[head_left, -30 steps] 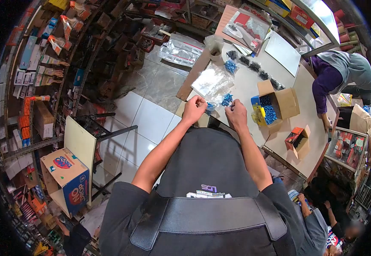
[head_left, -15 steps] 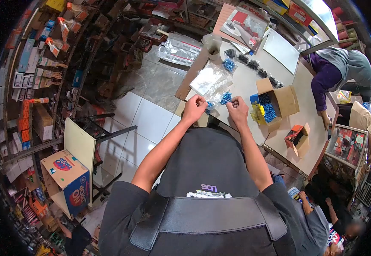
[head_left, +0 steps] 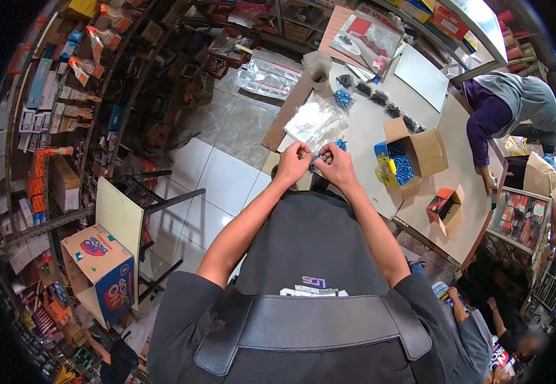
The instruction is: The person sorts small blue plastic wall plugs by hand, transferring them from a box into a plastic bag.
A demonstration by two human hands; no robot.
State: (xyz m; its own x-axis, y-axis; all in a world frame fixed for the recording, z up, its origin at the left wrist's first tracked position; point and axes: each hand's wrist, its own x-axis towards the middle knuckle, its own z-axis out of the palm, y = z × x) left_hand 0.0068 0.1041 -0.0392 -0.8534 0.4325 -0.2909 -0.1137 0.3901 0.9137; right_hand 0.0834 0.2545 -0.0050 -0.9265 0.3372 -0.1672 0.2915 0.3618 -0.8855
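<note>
My left hand [head_left: 294, 164] is closed, pinching a small clear plastic bag with blue pieces in it; the fingers hide most of the bag. My right hand [head_left: 336, 168] is right beside it at the bag's mouth, its fingers pinched together; what they hold is hidden. Just beyond the right fingers lies a small pile of blue pieces [head_left: 341, 144], possibly wall plugs. Flat clear plastic bags [head_left: 313, 121] are on the table past my hands. To the right stands an open cardboard box [head_left: 431, 153] with many blue pieces [head_left: 401, 163] inside.
A filled bag of blue pieces [head_left: 342, 98] and several bags of dark pieces [head_left: 379, 97] lie farther back on the table [head_left: 371, 131]. A small orange box [head_left: 441, 201] stands at the right. A person in purple sleeves [head_left: 489, 118] leans over the table's right side.
My right hand has moved left from the small blue pile to my left hand, so the two now nearly touch. The left hand has barely moved.
</note>
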